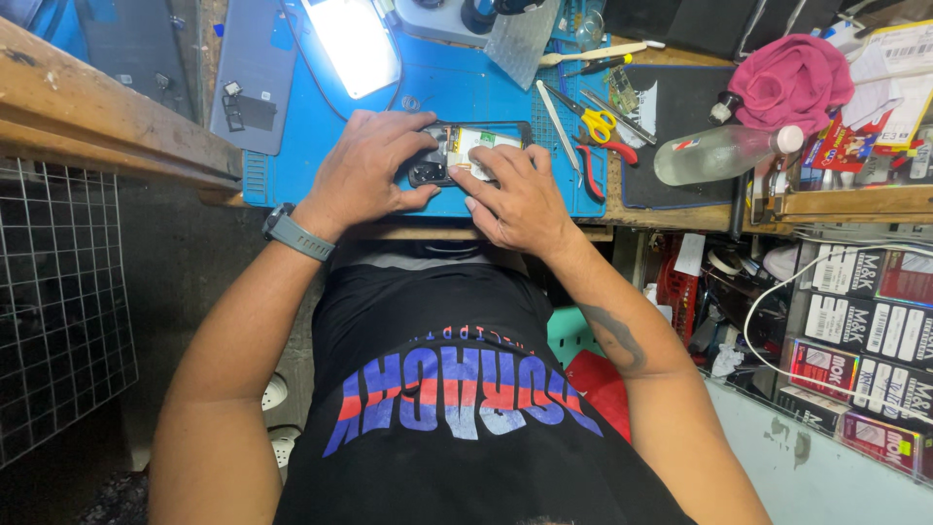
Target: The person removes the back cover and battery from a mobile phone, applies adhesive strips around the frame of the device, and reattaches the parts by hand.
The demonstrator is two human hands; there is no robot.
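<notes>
An opened phone (465,144), its back off and its inner parts showing, lies on a blue work mat (466,92) at the bench's near edge. My left hand (364,165), with a grey watch on its wrist, grips the phone's left end around the camera block. My right hand (515,194) rests on the phone's lower right side, fingertips pressing on the exposed inside. Both hands cover much of the phone.
Yellow-handled scissors (593,119), red-handled pliers (598,160) and tweezers (554,122) lie right of the phone. A clear bottle (714,156) lies on its side beside a pink cloth (792,78). A lit lamp panel (355,44) and a grey phone back (255,73) sit at the rear left.
</notes>
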